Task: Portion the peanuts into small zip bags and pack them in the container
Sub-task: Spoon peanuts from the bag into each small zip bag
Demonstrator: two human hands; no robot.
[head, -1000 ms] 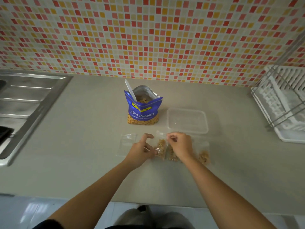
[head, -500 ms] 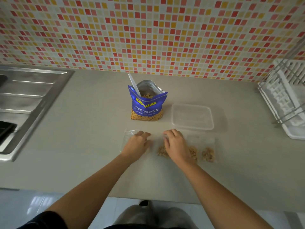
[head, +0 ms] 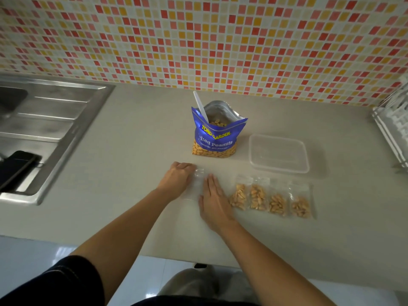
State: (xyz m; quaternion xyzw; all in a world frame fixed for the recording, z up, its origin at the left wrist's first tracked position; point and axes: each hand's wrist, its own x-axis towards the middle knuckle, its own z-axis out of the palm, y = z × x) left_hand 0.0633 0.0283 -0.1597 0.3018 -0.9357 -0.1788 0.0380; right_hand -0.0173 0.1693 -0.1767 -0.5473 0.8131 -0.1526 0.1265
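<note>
A blue peanut bag (head: 217, 138) stands open at the counter's middle with a white spoon (head: 200, 106) stuck in it. Right of it sits a clear plastic container (head: 278, 153) with nothing in it. Several small zip bags of peanuts (head: 270, 198) lie in a row in front of the container. An empty clear zip bag (head: 198, 180) lies flat between my hands. My left hand (head: 176, 178) rests on its left part with fingers curled down at its top edge. My right hand (head: 214, 200) lies flat on its right part, fingers straight.
A steel sink with drainboard (head: 50, 127) fills the left side, with a dark phone (head: 16, 167) on its edge. A white dish rack (head: 393, 133) stands at the far right. The tiled wall (head: 198, 40) runs along the back.
Both hands let go of the filled bag and moved left onto the empty zip bag. The row of filled bags now lies uncovered at the right.
</note>
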